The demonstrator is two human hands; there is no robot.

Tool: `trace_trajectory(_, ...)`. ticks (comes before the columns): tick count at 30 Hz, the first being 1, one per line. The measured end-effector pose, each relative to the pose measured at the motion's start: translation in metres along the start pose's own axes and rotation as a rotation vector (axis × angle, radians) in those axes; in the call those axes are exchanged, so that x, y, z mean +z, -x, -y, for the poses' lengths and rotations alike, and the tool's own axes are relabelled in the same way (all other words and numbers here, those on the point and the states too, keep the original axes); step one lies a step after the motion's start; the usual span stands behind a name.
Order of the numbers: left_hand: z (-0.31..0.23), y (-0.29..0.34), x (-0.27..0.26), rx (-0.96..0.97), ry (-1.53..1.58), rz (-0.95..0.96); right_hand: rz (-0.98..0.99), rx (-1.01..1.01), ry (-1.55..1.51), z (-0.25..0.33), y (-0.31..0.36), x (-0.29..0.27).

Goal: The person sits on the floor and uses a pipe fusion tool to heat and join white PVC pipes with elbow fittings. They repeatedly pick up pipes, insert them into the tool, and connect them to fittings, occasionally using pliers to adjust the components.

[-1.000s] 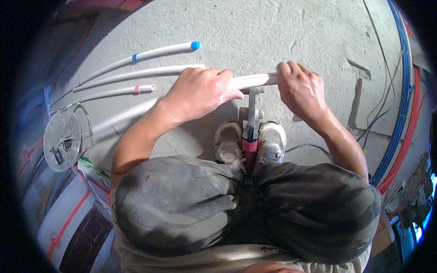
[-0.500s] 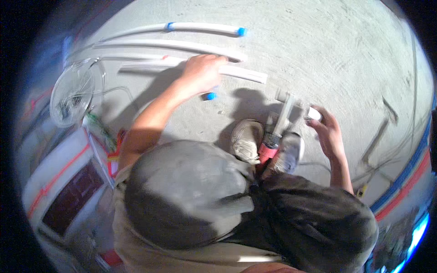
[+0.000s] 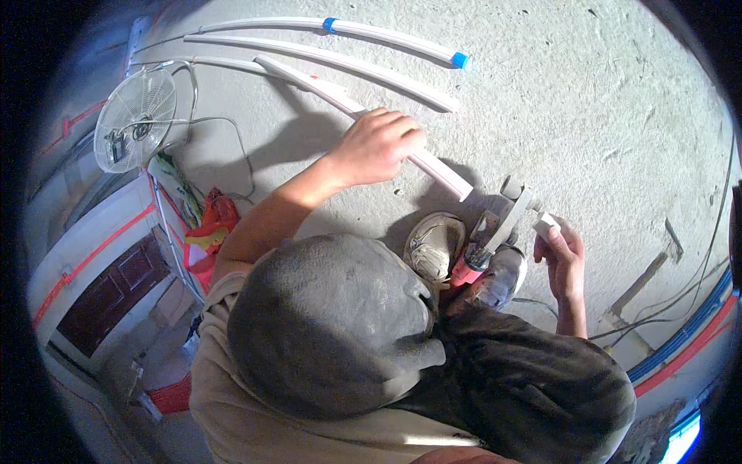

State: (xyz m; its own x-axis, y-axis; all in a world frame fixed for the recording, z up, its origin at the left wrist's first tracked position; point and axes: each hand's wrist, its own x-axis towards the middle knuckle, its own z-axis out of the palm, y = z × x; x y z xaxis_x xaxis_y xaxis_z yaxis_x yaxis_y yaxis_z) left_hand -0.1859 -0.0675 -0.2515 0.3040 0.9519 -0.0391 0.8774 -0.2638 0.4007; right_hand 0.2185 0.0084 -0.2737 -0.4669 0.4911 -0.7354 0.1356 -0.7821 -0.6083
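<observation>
My left hand [image 3: 380,148] is closed round a white pipe [image 3: 442,175], which it holds tilted above the floor, the near end pointing right. Pinched in the fingers of my right hand [image 3: 563,251] is a short white pipe fitting [image 3: 547,224]. Between the two, a pipe welding iron [image 3: 504,226] with a red handle and a flat grey bar stands by my shoes [image 3: 433,247]. The fitting is close to the grey heads at the iron's tip; whether they touch, I cannot tell.
More white pipes [image 3: 363,71] lie on the concrete floor at the far left, one with blue ends. A round wire-cage fan [image 3: 137,120] stands at the left, near a red bag [image 3: 216,224]. Dark cables [image 3: 657,317] run along the right side.
My left hand has lifted the pipe off the floor and brought its near end toward the welding iron. The fitting in my right hand has shifted slightly down.
</observation>
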Motion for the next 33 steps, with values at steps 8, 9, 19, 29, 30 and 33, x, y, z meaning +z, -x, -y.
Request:
trace_trajectory(8,-0.026,-0.045,-0.006,-0.11,-0.079,0.382,0.122,-0.088,0.002,-0.001,-0.009,-0.008)
trace_trajectory(9,-0.023,-0.044,0.001,-0.062,-0.037,0.284,0.142,-0.068,0.053,0.005,-0.007,-0.01)
trace_trajectory(19,-0.021,-0.062,0.013,-0.074,0.033,0.455,0.222,-0.044,0.37,0.02,-0.027,-0.013)
trace_trajectory(29,-0.009,-0.046,0.019,-0.123,0.144,0.441,0.174,-0.047,0.46,0.019,-0.028,-0.026)
trace_trajectory(30,-0.009,-0.041,0.019,-0.133,0.159,0.478,0.141,-0.023,0.458,0.017,-0.018,-0.028)
trace_trajectory(33,-0.022,-0.023,0.019,-0.158,0.211,0.58,0.189,0.14,0.201,-0.019,0.006,-0.035)
